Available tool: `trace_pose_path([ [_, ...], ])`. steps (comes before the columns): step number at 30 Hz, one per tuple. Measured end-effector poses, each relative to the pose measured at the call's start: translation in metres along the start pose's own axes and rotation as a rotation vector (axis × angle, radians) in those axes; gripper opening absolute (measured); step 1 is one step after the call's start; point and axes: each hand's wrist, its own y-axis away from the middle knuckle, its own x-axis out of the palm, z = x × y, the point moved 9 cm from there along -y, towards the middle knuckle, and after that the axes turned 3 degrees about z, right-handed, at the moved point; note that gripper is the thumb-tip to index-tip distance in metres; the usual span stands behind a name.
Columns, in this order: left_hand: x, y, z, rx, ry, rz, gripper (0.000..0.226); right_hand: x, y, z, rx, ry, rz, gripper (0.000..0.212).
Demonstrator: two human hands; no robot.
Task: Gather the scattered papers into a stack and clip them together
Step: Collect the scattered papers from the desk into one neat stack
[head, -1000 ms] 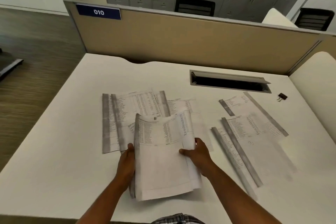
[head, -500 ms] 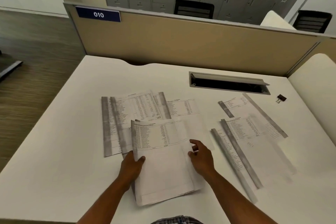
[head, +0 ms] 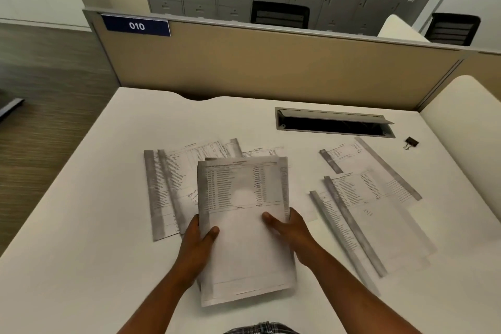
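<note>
Gripped again by both hands (head: 199, 241) (head: 291, 230), thumbs on top: stack (head: 244, 225), squared; loose sheets (head: 374, 206) and clip (head: 411, 141) right of it.

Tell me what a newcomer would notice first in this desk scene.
First, the two hands at the near middle of the white desk: the left hand and the right hand grip a stack of printed papers by its side edges. More loose sheets lie fanned out to the right, others to the left. A small black binder clip sits alone at the far right, beyond the sheets.
</note>
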Motion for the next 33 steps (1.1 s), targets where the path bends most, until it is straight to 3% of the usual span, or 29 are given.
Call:
trace_pose_path([
  [2, 0.005, 0.001, -0.015, 0.046, 0.008, 0.014, 0.044, 0.001, 0.007, 0.014, -0.036, -0.166, 0.052, 0.050],
  [5, 0.008, 0.004, -0.050, 0.180, -0.040, -0.040, 0.039, -0.007, 0.022, 0.045, -0.170, -0.146, -0.082, 0.031],
  [10, 0.002, 0.021, -0.108, 0.438, -0.072, -0.171, 0.034, -0.017, 0.049, 0.098, -0.486, -0.111, -0.196, 0.049],
  [13, 0.000, 0.026, -0.126, 0.521, -0.086, -0.207, 0.033, -0.024, 0.055, 0.110, -0.566, -0.043, -0.239, 0.055],
  [17, 0.010, 0.015, -0.118, 0.469, -0.119, -0.207, 0.013, -0.017, 0.049, 0.104, -0.506, 0.066, -0.260, 0.014],
  [19, 0.012, 0.012, -0.119, 0.468, -0.102, -0.212, 0.012, -0.016, 0.048, 0.103, -0.514, 0.075, -0.289, 0.006],
  [25, 0.002, 0.012, -0.138, 0.532, -0.070, -0.256, 0.039, -0.026, 0.054, 0.112, -0.564, -0.082, -0.250, 0.051],
  [30, 0.010, 0.005, -0.133, 0.479, -0.072, -0.216, 0.039, -0.026, 0.046, 0.108, -0.513, -0.109, -0.290, 0.025],
  [33, 0.003, 0.006, -0.135, 0.489, 0.011, -0.220, 0.046, -0.031, 0.058, 0.126, -0.632, -0.188, -0.262, 0.042],
])
